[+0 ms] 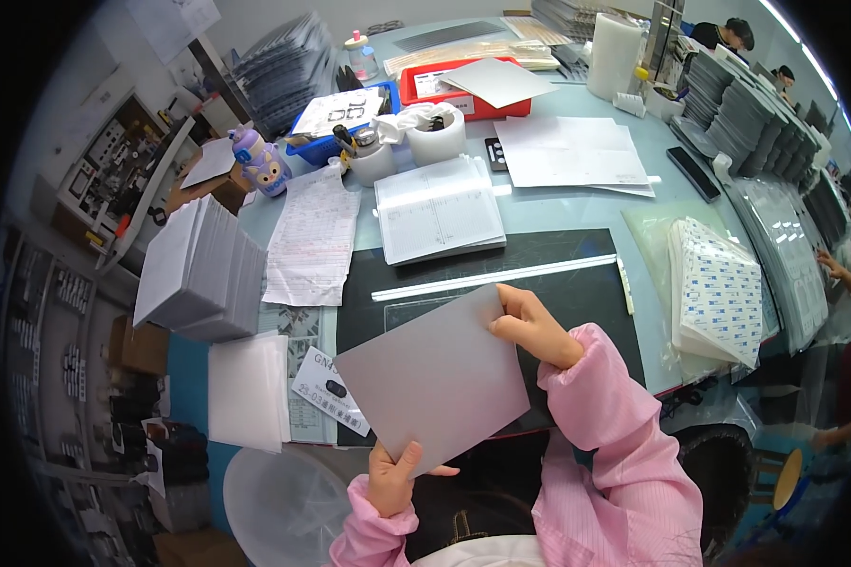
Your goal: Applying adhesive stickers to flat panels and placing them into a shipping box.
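Note:
A flat grey square sheet (437,373) is held tilted above the near edge of the desk, between my two hands. My left hand (392,477) grips its lower left corner, thumb on top and fingers beneath. At the upper right corner my right hand (537,326) pinches the sheet between thumb and curled fingers. Beneath and beyond it lies a black mat (577,312) with a white strip (492,279) across it. A printed white card (329,390) rests just left of the sheet.
To the left stands a tall stack of grey sheets (203,265) beside a pile of white sheets (246,392). A booklet-like stack (440,210) sits beyond the mat. On the right are patterned film sheets (719,288) and a phone (693,174). A translucent bin (284,510) stands below the desk edge.

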A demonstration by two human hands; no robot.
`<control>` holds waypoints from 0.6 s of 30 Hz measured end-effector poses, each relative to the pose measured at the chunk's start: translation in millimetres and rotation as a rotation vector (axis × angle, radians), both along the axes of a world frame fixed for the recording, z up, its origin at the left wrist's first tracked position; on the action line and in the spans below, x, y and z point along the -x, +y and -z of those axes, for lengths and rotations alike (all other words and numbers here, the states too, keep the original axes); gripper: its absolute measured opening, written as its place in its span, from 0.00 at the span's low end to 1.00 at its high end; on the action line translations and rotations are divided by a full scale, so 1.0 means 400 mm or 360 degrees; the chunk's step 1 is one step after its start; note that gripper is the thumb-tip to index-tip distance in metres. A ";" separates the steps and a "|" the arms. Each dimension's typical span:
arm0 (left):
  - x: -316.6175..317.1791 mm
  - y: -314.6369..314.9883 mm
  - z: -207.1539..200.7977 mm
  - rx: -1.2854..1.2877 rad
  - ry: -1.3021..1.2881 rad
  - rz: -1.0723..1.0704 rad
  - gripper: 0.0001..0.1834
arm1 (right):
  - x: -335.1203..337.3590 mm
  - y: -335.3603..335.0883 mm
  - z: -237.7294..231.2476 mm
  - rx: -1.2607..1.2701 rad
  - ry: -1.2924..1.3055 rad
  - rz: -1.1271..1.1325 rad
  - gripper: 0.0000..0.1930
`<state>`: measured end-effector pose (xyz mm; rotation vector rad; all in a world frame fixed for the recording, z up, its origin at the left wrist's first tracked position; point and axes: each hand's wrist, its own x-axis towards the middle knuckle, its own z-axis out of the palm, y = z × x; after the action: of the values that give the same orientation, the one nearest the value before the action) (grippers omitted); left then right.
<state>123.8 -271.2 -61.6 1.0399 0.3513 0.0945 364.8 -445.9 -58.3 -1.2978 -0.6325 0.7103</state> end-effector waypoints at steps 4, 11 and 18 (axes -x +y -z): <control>-0.011 -0.003 0.000 -0.0037 -0.0385 -0.0132 0.15 | -0.003 0.019 -0.014 -0.0067 -0.0073 0.0186 0.18; -0.092 0.027 -0.100 -0.2469 -0.0805 -0.0504 0.27 | 0.049 -0.034 -0.128 -0.0366 0.0046 -0.0189 0.37; -0.173 0.062 -0.158 -0.3171 -0.0953 -0.0677 0.27 | 0.123 -0.026 -0.330 -0.0220 -0.0719 0.0430 0.23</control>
<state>193.0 -246.4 1.6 2.7473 -0.2407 1.3126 315.8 -456.1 73.9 -1.3910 -0.8319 0.1451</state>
